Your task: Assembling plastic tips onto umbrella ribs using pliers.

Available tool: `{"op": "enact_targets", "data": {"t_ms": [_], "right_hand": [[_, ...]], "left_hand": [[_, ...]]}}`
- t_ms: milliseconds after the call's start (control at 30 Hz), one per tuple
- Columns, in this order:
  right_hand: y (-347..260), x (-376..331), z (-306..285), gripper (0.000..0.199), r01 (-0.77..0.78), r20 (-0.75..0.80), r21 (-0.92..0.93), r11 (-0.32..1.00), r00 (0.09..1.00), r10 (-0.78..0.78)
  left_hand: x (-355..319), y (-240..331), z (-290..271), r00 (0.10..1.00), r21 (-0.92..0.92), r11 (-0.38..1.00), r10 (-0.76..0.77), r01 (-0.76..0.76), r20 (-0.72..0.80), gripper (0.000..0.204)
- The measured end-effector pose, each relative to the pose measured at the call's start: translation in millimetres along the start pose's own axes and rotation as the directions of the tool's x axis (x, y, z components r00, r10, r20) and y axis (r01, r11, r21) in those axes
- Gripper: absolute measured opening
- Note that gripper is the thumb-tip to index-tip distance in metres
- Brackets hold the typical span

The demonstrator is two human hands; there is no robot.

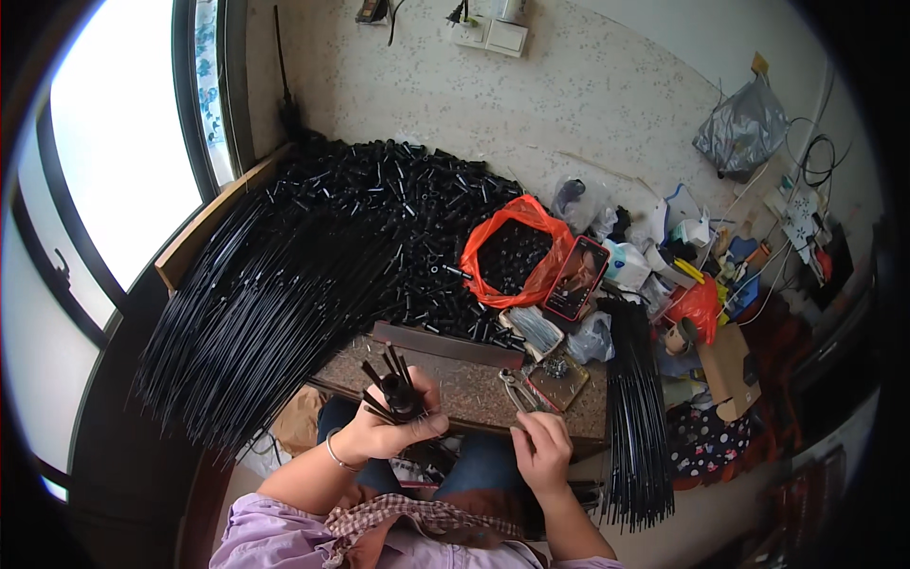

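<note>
You're gripping a black hub (402, 396) in your left hand (379, 431), fingers wrapped tight around its body, and several thin black rods are fanning out of its top like spokes. It's sitting just in front of the near edge of the worktop (474, 391), above your lap. Your right hand (542, 453) is hovering to the right of the hub, fingers curled in and pressed together; whether they're pinching a small part I cannot tell from here.

Here's where it could slip. Those spokes are splaying at different angles, so if your grip is loosening or the hub is tilting, they could be sliding out and dropping between your knees. The pliers (517, 389) and the small tin of fasteners (557, 372) are resting right of the hub, close to the worktop's near edge, and a careless sweep of your right wrist could be knocking them off.

Further from the hub, the big sheaf of long black rods (256, 313) is overhanging the worktop's left end, so a nudge from your left elbow could be tipping it. Behind it, the heap of short black tubes (408, 204) is crowding the orange bag (512, 251) and the phone (575, 277), so a slide there could be burying both.
</note>
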State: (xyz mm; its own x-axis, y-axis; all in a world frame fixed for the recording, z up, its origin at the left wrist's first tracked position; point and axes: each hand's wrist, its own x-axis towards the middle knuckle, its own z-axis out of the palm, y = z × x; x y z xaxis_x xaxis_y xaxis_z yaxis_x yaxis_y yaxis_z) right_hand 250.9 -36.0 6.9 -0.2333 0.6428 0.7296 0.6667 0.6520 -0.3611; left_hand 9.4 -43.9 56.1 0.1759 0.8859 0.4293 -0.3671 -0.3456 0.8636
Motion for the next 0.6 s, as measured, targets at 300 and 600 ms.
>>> {"op": "enact_targets", "data": {"t_ms": [300,600], "right_hand": [[51.0,-56.4,16.8,0.033,-0.818,0.555,-0.013,0.575,0.472,0.685],[-50.3,21.9,-53.3,0.016,-0.01,0.27,0.145,0.989,0.962,-0.03]], "left_hand": [[18.3,7.0,19.6,0.999,0.435,0.9,-0.002,-0.019,0.049,0.035],[28.0,7.6,-14.3,0.981,0.334,0.928,0.19,-0.164,-0.047,0.1]]}}
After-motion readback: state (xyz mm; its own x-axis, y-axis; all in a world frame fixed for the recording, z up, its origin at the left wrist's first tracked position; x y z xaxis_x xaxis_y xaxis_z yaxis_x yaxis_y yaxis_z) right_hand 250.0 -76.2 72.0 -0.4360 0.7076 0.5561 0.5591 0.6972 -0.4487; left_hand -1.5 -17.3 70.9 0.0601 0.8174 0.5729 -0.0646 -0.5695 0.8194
